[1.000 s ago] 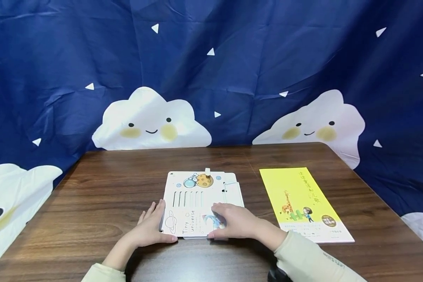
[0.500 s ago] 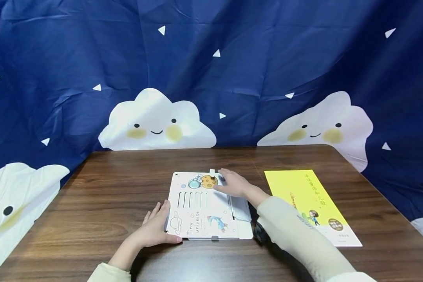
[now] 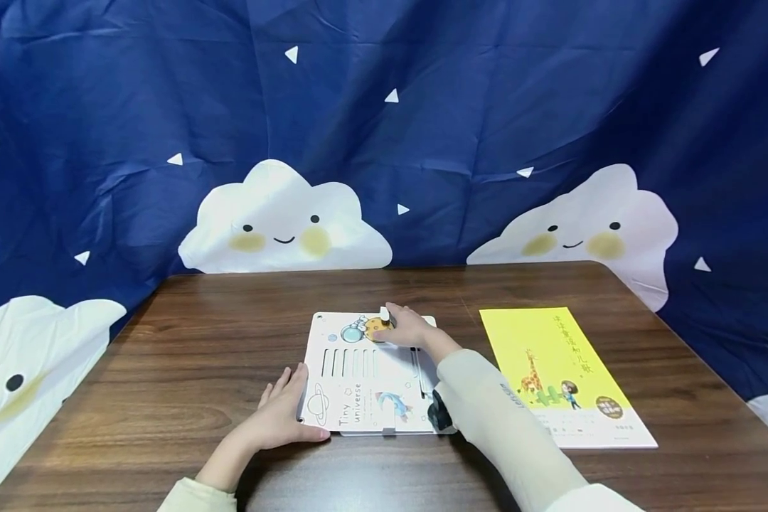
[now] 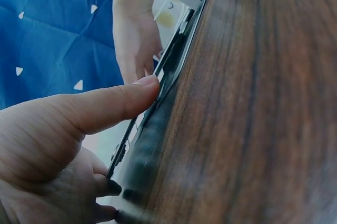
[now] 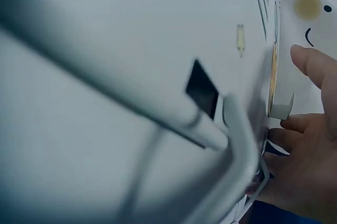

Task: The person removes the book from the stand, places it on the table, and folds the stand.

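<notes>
A white book stand [image 3: 339, 373] printed with "Tiny universe", an astronaut and a planet lies near the table's middle. My left hand [image 3: 275, 419] rests at its near left corner, fingers along the left side and thumb stretched across the front edge. The left wrist view shows that thumb [image 4: 124, 103] over the panel's edge. My right hand [image 3: 409, 331] reaches over the stand's far edge, thumb over the printed moon. In the right wrist view its fingers [image 5: 297, 124] are right at a small white clip [image 5: 281, 109], with the thumb apart from it.
A yellow book [image 3: 505, 341] with a giraffe on its cover lies to the right of the stand, beside my right sleeve [image 3: 493, 405]. The brown wooden table [image 3: 185, 370] ends before a blue curtain [image 3: 435, 128] with clouds. A blurred white bar [image 5: 131, 92] crosses the right wrist view.
My right hand has moved from the stand's near right part to its far edge, then left to the clip. My left hand stays at the corner. The view has shifted slightly.
</notes>
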A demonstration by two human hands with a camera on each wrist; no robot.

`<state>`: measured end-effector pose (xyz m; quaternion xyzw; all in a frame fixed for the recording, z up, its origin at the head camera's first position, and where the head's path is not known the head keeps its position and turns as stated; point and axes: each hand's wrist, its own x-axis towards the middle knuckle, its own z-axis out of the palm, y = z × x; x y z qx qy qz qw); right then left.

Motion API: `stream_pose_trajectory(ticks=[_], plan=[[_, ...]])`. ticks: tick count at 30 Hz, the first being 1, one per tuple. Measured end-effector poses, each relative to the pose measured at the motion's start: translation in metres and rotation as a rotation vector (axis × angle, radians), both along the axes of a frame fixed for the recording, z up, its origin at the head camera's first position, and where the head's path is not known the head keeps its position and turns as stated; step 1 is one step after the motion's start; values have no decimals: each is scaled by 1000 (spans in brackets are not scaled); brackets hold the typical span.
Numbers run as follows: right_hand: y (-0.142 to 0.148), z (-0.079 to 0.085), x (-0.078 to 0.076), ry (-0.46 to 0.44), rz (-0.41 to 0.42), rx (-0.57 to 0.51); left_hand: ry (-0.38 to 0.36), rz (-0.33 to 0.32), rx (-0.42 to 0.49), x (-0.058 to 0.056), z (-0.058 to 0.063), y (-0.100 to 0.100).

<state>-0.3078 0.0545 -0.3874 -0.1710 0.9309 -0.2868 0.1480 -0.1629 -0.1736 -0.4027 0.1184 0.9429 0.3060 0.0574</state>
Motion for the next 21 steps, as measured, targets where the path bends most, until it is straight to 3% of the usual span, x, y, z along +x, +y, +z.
stream_pose_trajectory(ticks=[9, 21], plan=[[4, -5, 1, 86, 34, 13, 6, -2, 8, 1, 2, 1], [5, -10, 0, 90, 25, 38, 2, 14, 9, -1, -1, 1]])
